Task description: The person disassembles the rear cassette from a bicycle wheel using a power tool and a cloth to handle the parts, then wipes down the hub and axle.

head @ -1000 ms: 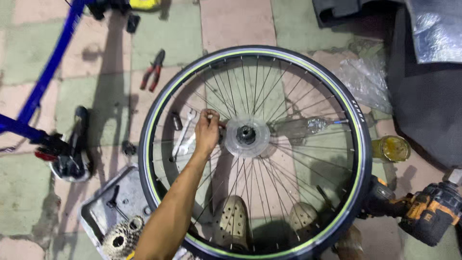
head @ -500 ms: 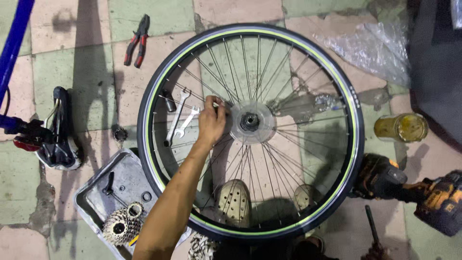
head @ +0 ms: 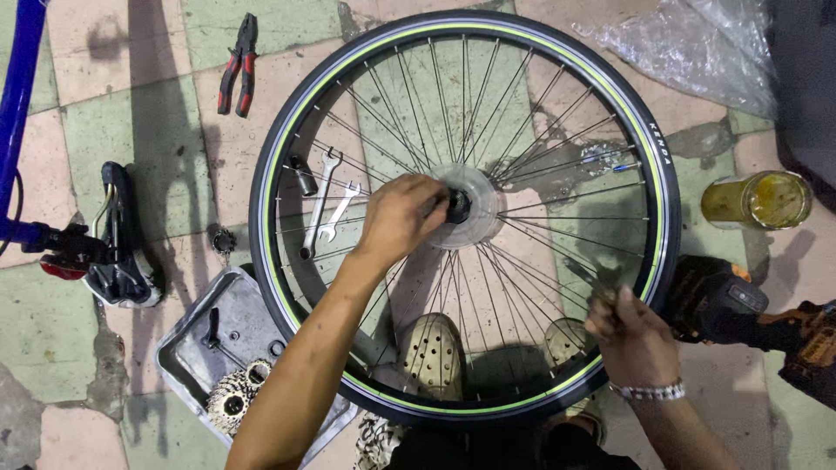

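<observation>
A bicycle wheel [head: 287,130] with a black tyre and a green stripe lies flat over the tiled floor in front of me. My left hand [head: 399,218] rests on its centre, fingers closed around the hub [head: 459,205] beside the clear spoke disc. My right hand [head: 634,338] is at the wheel's lower right, fingers pinched on the spokes close to the rim; a beaded bracelet sits on that wrist. Two spanners [head: 324,204] and a small socket lie on the floor, seen through the spokes left of the hub.
Red-handled pliers [head: 238,74] lie at the upper left. A metal tray [head: 228,341] with a cassette of sprockets sits lower left, near a saddle [head: 122,248] and a blue frame tube [head: 19,83]. A yellow jar [head: 758,200], a power tool [head: 740,309] and a plastic bag [head: 688,48] lie right.
My left hand slid from the spokes left of the hub onto the hub itself. My right hand came into view and took hold at the lower right spokes. The view shifted.
</observation>
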